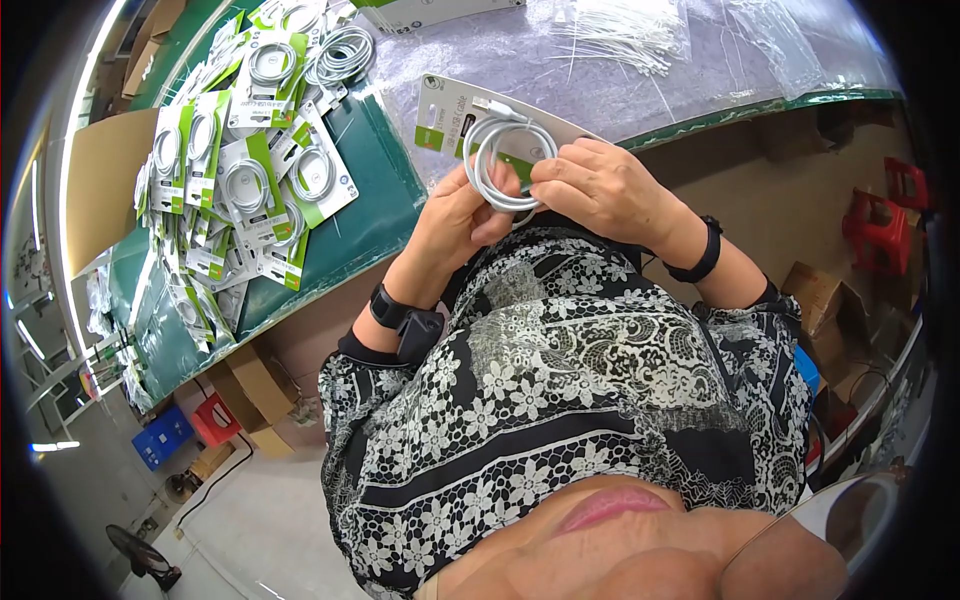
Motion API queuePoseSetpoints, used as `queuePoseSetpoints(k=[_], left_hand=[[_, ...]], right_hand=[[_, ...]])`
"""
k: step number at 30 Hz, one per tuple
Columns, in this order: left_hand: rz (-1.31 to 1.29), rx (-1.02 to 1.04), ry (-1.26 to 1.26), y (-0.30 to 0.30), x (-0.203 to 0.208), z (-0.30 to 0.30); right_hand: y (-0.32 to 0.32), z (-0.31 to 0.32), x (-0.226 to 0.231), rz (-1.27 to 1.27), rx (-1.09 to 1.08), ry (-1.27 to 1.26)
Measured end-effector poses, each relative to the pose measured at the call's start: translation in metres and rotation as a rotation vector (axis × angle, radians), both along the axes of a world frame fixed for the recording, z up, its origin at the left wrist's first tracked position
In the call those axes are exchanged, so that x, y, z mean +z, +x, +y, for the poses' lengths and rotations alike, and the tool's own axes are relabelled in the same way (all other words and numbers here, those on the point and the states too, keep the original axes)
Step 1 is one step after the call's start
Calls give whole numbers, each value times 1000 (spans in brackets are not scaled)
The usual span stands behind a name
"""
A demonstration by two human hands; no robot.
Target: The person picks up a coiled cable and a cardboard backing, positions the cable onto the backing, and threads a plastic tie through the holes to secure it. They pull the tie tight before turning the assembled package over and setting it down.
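Note:
A coiled white USB cable [480,160] is held between my two hands in front of my body. My left hand [468,205] has its thumb and fingers closed round the lower left of the coil. On the other side, my right hand [600,190] pinches at the coil's right edge, its fingertips partly hidden. Just behind the coil, a white and green backing card [440,100] stretches out beyond both hands. Whether the card is held or rests on the table edge, I cannot tell.
Many carded cables [247,188] lie heaped on the green table mat [370,225] to the left. Loose white cable ties [625,35] are at the back on a grey surface [530,60]. Red stools [875,230] and a cardboard box [825,310] stand on the right.

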State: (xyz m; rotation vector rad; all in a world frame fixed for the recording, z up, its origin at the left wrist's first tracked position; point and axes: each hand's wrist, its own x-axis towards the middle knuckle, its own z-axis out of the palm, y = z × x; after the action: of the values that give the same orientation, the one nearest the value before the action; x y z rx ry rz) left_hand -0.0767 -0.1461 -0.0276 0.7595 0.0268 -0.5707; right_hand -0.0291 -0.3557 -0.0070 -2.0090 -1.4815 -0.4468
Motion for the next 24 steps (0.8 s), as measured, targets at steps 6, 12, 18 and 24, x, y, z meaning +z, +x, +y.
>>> queuePoseSetpoints(k=[6,12,18,24], left_hand=[[0,128,116,3,9,-10],[-200,449,378,-2,-7,-14],[-104,164,365,1,-2,7],[-119,141,267,-2,2,6]], right_hand=[[5,-8,-3,-40,-69,19],[1,-6,-3,-42,-91,24],[2,-3,-5,-117,-85,-2],[4,-4,-6,-132,-73,-42]])
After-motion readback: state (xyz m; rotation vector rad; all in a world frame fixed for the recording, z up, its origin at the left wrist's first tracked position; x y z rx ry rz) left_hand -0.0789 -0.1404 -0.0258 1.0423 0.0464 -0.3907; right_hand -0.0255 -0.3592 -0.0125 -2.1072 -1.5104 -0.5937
